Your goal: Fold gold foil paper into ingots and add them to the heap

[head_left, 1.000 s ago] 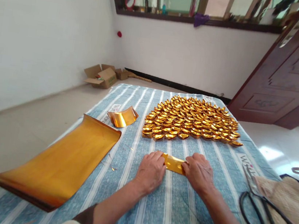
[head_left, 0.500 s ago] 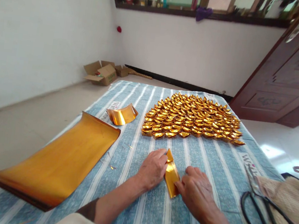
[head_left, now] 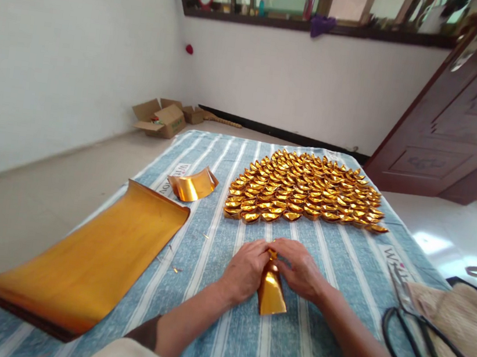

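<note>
A strip of gold foil paper (head_left: 272, 295) sits between my hands, its lower end flaring toward me and its upper end bunched under my fingers. My left hand (head_left: 247, 270) grips its left side with the fingers closed. On the far end, my right hand (head_left: 299, 267) pinches the paper against the left fingertips, so the fold there is mostly covered. Beyond both hands spreads a large group of folded gold paper ingots (head_left: 307, 190) in close rows.
Stacked gold foil sheets (head_left: 91, 259) curl at the left, with a smaller curved gold piece (head_left: 194, 184) behind them. Black-handled scissors (head_left: 424, 337) lie by a beige cloth (head_left: 461, 319) on the right. A striped cloth (head_left: 200, 337) covers the table. Cardboard boxes (head_left: 165, 119) stand on the floor.
My right hand has moved from the strip's lower right side up to its far end, beside the left hand. The strip's near end now flares wider and its top is pinched.
</note>
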{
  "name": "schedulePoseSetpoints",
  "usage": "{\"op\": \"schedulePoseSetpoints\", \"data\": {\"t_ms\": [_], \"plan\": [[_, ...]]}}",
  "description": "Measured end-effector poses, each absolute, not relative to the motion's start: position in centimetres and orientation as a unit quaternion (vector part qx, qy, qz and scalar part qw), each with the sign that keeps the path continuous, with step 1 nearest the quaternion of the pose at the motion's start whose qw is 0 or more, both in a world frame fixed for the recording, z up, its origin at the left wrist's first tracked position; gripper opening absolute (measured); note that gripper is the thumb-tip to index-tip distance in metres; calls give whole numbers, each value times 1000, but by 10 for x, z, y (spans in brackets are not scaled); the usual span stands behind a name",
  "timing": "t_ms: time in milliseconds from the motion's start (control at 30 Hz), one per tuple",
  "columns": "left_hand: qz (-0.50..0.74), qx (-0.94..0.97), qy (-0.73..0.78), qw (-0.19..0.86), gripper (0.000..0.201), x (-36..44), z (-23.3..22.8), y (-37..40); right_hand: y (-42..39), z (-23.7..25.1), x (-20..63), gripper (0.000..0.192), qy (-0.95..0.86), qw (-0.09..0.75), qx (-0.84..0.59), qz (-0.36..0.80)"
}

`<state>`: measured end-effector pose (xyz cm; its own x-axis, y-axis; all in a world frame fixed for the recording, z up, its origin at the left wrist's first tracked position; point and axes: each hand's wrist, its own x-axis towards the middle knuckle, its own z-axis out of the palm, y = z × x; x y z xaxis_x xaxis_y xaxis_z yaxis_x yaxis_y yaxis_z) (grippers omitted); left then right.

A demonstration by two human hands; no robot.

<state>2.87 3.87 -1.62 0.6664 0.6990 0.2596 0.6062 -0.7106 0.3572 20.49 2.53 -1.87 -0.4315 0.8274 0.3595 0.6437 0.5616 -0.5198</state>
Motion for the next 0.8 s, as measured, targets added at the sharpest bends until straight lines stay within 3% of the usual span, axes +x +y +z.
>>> {"op": "schedulePoseSetpoints", "data": {"t_ms": [333,500,800], "plan": [[211,916,340,35,15,29,-21,50,23,-29,208,15,-845,257,-466,-51],[194,920,337,55,16,17,-12,30,22,-33,205,18,-843,228,-482,-68],[150,922,344,91,28,10,-18,25,24,-40,202,26,-857,262,-438,-71]]}}
